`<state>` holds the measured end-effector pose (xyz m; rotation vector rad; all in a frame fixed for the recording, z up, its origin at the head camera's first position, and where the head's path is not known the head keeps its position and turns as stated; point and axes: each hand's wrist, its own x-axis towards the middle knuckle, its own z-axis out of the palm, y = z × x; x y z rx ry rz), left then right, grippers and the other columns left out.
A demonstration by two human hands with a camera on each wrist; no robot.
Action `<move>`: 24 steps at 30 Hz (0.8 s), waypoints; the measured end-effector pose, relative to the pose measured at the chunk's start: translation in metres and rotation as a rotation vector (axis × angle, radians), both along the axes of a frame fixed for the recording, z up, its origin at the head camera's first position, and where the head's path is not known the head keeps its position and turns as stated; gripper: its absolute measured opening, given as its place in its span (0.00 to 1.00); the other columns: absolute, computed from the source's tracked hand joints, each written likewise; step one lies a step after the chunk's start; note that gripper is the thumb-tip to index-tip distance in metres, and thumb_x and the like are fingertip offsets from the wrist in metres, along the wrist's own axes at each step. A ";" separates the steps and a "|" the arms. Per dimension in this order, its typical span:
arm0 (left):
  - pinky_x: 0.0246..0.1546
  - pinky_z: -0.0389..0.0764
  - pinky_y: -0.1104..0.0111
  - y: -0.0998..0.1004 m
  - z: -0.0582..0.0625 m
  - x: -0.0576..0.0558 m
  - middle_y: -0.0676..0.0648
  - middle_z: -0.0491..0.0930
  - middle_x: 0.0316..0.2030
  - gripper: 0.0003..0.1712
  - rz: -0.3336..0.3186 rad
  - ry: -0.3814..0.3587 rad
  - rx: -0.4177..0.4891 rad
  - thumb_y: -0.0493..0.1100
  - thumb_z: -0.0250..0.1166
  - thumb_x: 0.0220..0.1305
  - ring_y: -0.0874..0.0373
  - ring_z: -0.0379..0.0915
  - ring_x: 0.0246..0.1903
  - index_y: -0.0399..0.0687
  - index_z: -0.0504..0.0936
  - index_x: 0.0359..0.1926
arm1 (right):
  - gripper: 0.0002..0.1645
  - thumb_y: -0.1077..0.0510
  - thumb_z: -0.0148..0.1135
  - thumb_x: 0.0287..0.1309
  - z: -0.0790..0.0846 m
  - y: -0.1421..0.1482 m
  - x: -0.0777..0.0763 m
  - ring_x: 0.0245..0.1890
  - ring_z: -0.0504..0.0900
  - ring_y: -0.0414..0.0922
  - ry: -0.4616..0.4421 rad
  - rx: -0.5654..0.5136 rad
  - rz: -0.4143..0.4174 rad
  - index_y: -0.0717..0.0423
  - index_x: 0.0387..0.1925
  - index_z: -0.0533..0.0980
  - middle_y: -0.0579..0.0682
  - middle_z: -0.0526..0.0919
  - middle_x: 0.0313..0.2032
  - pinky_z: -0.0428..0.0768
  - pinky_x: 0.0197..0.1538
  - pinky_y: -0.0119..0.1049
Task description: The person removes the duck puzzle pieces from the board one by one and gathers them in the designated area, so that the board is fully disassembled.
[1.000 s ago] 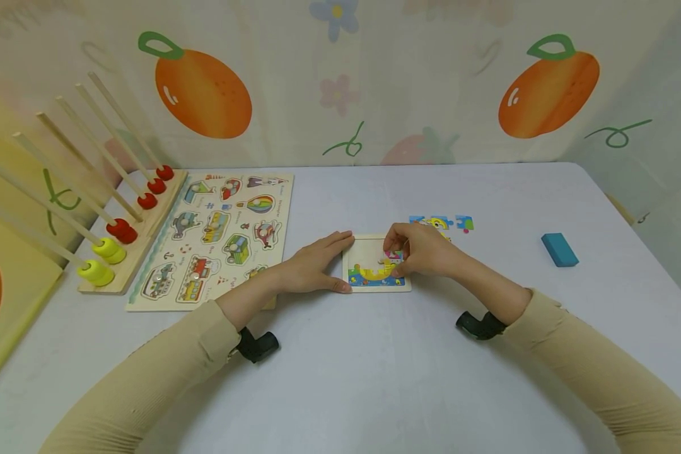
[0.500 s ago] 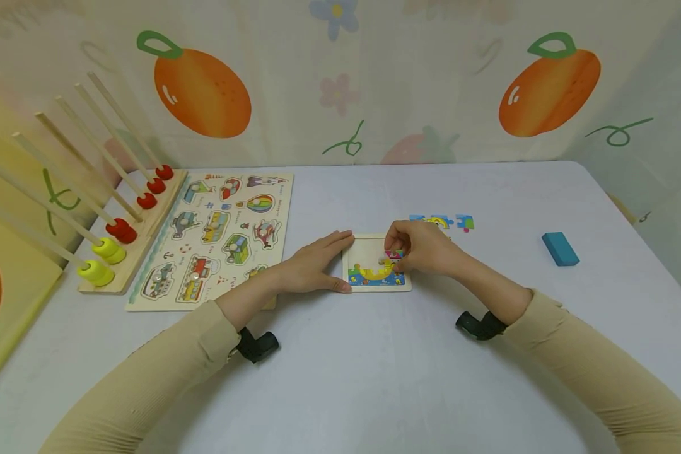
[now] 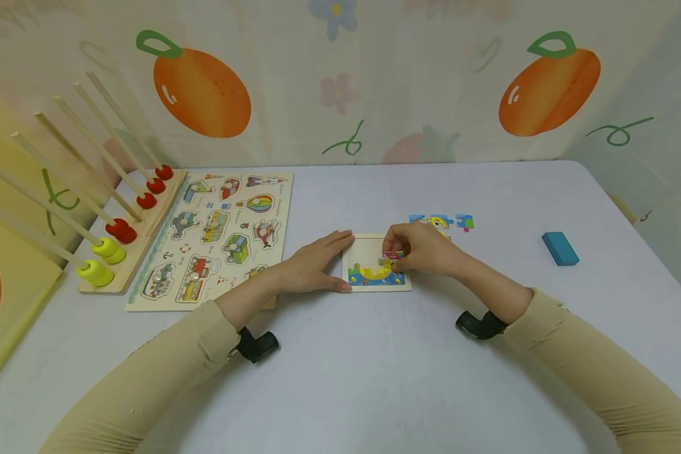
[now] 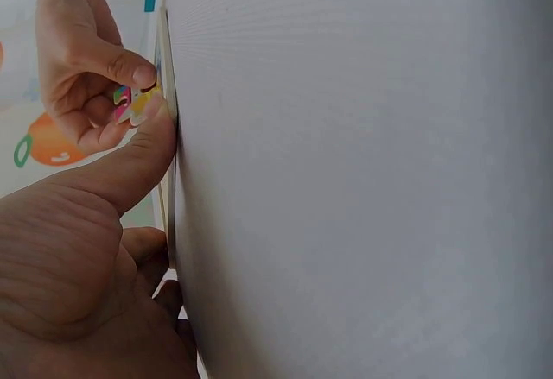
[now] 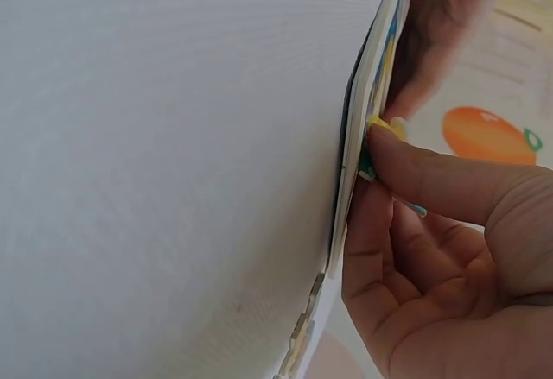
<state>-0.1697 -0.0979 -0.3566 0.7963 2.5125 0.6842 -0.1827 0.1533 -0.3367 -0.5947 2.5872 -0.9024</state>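
Right hand (image 3: 422, 249) pinches a puzzle piece (image 3: 393, 255) between thumb and fingers; left hand (image 3: 312, 265), fingers extended, touches the wooden tray (image 3: 364, 248) at its right.

Puzzle tray (image 3: 366, 250): smooth, pale wood; table cover (image 3: 352, 378): matt cloth.

Head view: soft, muted, even light; faint shadows on the bench (image 3: 340, 384) under the sleeves (image 3: 164, 362), nearside of the hands (image 3: 314, 265). Sleeves stretched toward lower corners. Wrist views dimmer, greyer; darker shading beside the near hands; backdrop (image 3: 286, 75) beyond them soft, low-contrast.
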 end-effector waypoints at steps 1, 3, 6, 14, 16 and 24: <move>0.78 0.47 0.46 0.000 0.000 0.000 0.46 0.44 0.80 0.56 -0.001 -0.001 0.000 0.57 0.70 0.59 0.46 0.35 0.80 0.45 0.49 0.78 | 0.15 0.67 0.75 0.46 0.000 0.000 0.000 0.40 0.80 0.47 0.001 0.007 -0.003 0.55 0.37 0.79 0.53 0.87 0.36 0.77 0.44 0.34; 0.78 0.47 0.46 0.000 0.000 0.000 0.46 0.43 0.80 0.56 -0.002 -0.001 -0.001 0.58 0.70 0.59 0.46 0.35 0.80 0.46 0.48 0.78 | 0.15 0.64 0.75 0.48 0.001 0.000 0.000 0.40 0.79 0.47 0.006 0.028 -0.013 0.54 0.38 0.79 0.53 0.87 0.37 0.75 0.43 0.33; 0.79 0.47 0.46 0.000 0.000 0.000 0.47 0.43 0.80 0.56 -0.001 -0.004 0.002 0.58 0.70 0.59 0.46 0.35 0.80 0.46 0.48 0.78 | 0.15 0.60 0.74 0.50 0.003 0.002 0.000 0.40 0.78 0.47 0.006 0.036 -0.030 0.52 0.40 0.79 0.52 0.84 0.38 0.75 0.41 0.33; 0.78 0.47 0.46 0.001 0.001 0.001 0.47 0.43 0.80 0.56 -0.003 -0.004 -0.004 0.57 0.70 0.59 0.46 0.35 0.80 0.46 0.48 0.78 | 0.20 0.59 0.74 0.51 0.019 0.011 -0.001 0.34 0.81 0.46 0.012 -0.049 -0.070 0.50 0.47 0.79 0.54 0.83 0.38 0.77 0.37 0.34; 0.78 0.47 0.45 0.001 0.001 0.001 0.47 0.43 0.80 0.56 -0.001 -0.005 -0.004 0.57 0.70 0.60 0.46 0.35 0.80 0.45 0.48 0.78 | 0.20 0.59 0.74 0.52 0.023 0.016 -0.003 0.35 0.81 0.46 0.030 -0.046 -0.088 0.49 0.47 0.80 0.54 0.84 0.39 0.77 0.38 0.34; 0.78 0.47 0.44 0.001 0.001 0.002 0.47 0.43 0.80 0.56 0.001 -0.002 -0.013 0.57 0.69 0.60 0.46 0.34 0.80 0.46 0.48 0.78 | 0.17 0.58 0.72 0.54 0.033 0.040 -0.007 0.37 0.83 0.47 0.059 -0.018 -0.171 0.46 0.48 0.83 0.52 0.86 0.40 0.78 0.41 0.34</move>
